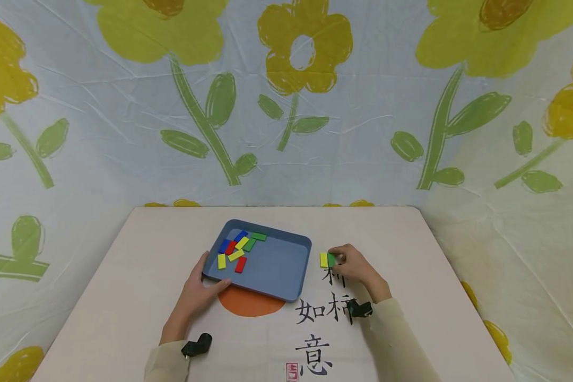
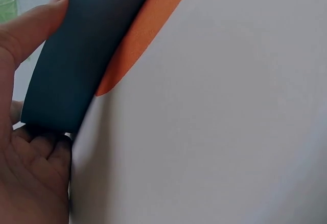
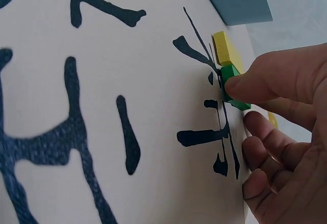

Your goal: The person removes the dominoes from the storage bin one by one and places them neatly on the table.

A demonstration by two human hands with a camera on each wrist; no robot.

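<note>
My left hand (image 1: 197, 294) grips the near left corner of a blue-grey tray (image 1: 274, 265). In the left wrist view the thumb lies along the tray's wall (image 2: 76, 55), with other fingers curled at its corner. To the right of the tray, my right hand (image 1: 357, 267) pinches a green block (image 1: 331, 259) between thumb and finger. That green block stands against a yellow block (image 1: 323, 260) on the table. The right wrist view shows the thumb pressed on the green block (image 3: 228, 76), beside the yellow block (image 3: 225, 50).
Several red, blue, yellow and green blocks lie in the tray's left half, among them a red block (image 1: 241, 265). The pale table (image 1: 172, 233) bears black brushed characters (image 1: 313, 355) and an orange shape (image 1: 250, 305). A flower-printed cloth (image 1: 315, 170) hangs behind it.
</note>
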